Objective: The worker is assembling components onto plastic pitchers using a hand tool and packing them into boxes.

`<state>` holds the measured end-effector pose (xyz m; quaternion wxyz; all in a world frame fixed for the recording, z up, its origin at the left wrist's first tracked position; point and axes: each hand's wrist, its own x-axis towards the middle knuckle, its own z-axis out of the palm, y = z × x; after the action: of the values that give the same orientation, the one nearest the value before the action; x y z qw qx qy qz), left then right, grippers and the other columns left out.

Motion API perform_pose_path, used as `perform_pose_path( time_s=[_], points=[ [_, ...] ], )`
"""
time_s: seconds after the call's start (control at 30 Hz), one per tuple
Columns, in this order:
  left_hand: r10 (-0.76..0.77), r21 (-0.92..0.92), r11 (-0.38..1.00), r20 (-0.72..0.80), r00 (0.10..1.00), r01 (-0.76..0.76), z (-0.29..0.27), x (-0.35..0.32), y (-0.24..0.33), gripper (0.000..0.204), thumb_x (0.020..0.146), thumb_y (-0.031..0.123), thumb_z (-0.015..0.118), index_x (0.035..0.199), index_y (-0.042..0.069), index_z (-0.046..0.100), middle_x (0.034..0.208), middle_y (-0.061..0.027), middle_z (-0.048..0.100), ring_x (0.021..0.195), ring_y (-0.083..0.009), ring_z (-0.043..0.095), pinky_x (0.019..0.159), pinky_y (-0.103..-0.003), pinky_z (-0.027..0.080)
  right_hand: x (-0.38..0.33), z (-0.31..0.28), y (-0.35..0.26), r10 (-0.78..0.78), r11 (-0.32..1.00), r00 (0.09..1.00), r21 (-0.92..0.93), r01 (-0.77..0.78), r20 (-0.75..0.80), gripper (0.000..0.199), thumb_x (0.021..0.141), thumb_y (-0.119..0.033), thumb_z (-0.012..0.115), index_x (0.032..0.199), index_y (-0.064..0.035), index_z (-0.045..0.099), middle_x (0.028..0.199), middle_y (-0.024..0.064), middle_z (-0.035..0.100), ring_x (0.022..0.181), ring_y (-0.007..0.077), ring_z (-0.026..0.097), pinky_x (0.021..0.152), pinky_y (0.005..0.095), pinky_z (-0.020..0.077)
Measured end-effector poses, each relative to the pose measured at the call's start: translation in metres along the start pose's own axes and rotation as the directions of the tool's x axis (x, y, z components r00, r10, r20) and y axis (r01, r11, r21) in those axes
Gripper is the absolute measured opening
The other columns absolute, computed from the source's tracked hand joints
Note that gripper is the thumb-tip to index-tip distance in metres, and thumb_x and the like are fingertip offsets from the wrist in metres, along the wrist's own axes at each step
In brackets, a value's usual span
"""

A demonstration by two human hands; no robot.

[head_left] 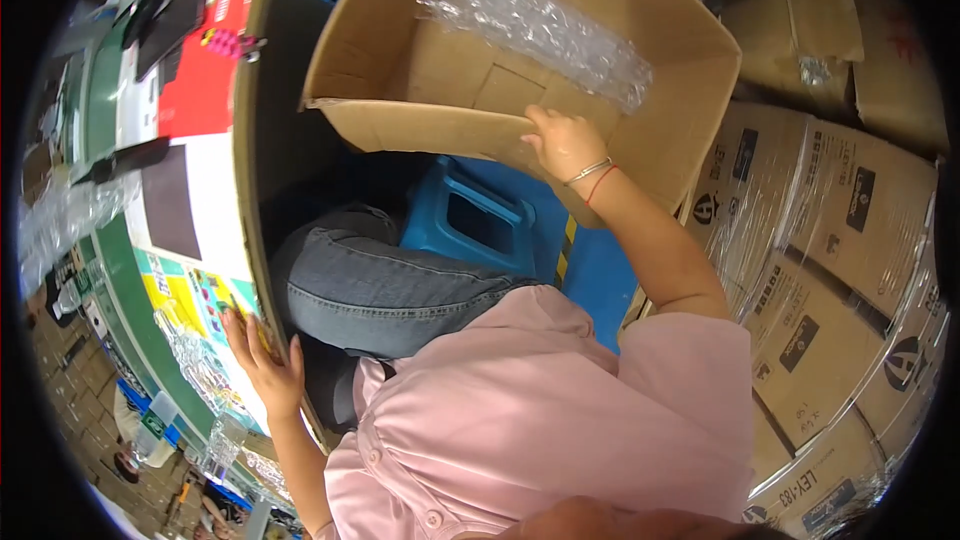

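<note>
In front of the seated person's knees, a large open cardboard box (pixel 520 70) stands tipped toward them, its mouth facing the camera, and a loose sheet of bubble wrap (pixel 540 25) lies against its inner back wall. The right hand (pixel 562 143) reaches forward with the arm nearly straight and the elbow slightly bent, and its fingers curl over the near flap of the box, pinching the edge of the board with the thumb side up. The box looks light for its size and fairly stiff, though the flap bends where it is folded, so a hold on the thick folded rim or a corner would likely steady it better than the thin flap edge. The bubble wrap seems soft, crinkly and almost weightless, easy to gather in one hand and prone to slipping. The left hand (pixel 265 365) is down at the person's left side with the fingers spread flat, pressing on a colourful printed sheet (pixel 195 300) at the edge of the worktop (pixel 120 270); it grips nothing that I can make out. A blue plastic stool (pixel 470 225) sits just beneath the box, beside the knee in grey jeans. Wrapped stacks of cartons (pixel 830 270) stand close on the right.
</note>
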<state>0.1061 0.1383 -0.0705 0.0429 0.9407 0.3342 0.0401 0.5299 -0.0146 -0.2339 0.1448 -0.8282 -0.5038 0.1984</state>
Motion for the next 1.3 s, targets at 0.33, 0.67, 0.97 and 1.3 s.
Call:
perform_pose_path(
  time_s=[0.33, 0.67, 0.97, 1.3],
  points=[
    [-0.062, 0.113, 0.992, -0.016, 0.998, 0.064, 0.018, 0.018, 0.003, 0.064, 0.068, -0.007, 0.046, 0.129, -0.003, 0.031, 0.135, -0.0243, 0.03, 0.126, -0.0405, 0.029, 0.105, -0.047, 0.024, 0.005, -0.004, 0.016, -0.064, 0.988, 0.998, 0.141, 0.061, 0.011, 0.019, 0.078, -0.02, 0.059, 0.09, -0.0091, 0.05, 0.074, 0.012, 0.058, 0.069, 0.0306, 0.059, 0.06, 0.0408, 0.0465],
    [-0.106, 0.123, 0.987, 0.024, 0.994, 0.103, 0.015, 0.011, -0.004, 0.067, 0.061, -0.006, 0.047, 0.126, -0.003, 0.033, 0.132, -0.0271, 0.031, 0.124, -0.0439, 0.029, 0.103, -0.05, 0.024, 0.036, -0.009, 0.036, 0.095, 0.995, 0.995, 0.033, -0.095, -0.021, 0.035, 0.072, -0.027, 0.067, 0.099, -0.0074, 0.057, 0.084, 0.0169, 0.062, 0.076, 0.0353, 0.059, 0.065, 0.0423, 0.0474],
    [-0.183, -0.133, 0.976, -0.084, 0.98, 0.171, 0.006, 0.002, -0.016, 0.058, 0.059, -0.004, 0.061, 0.116, 0.003, 0.05, 0.128, -0.0226, 0.039, 0.121, -0.0409, 0.037, 0.101, -0.048, 0.029, 0.048, -0.003, 0.022, 0.142, 0.986, 0.987, -0.099, -0.135, 0.069, 0.041, 0.071, -0.029, 0.069, 0.103, -0.0066, 0.056, 0.084, 0.0207, 0.062, 0.082, 0.037, 0.059, 0.07, 0.0435, 0.0466],
    [-0.213, -0.412, 0.906, -0.25, 0.945, 0.096, 0.004, -0.017, -0.036, 0.058, 0.057, 0.012, 0.075, 0.112, 0.008, 0.056, 0.124, -0.0129, 0.047, 0.116, -0.0322, 0.043, 0.097, -0.04, 0.035, 0.027, -0.006, -0.021, 0.13, 0.961, 0.991, -0.243, -0.134, -0.031, 0.037, 0.072, -0.028, 0.068, 0.102, -0.0092, 0.056, 0.088, 0.0188, 0.063, 0.085, 0.0365, 0.059, 0.072, 0.0433, 0.0471]
  ],
)
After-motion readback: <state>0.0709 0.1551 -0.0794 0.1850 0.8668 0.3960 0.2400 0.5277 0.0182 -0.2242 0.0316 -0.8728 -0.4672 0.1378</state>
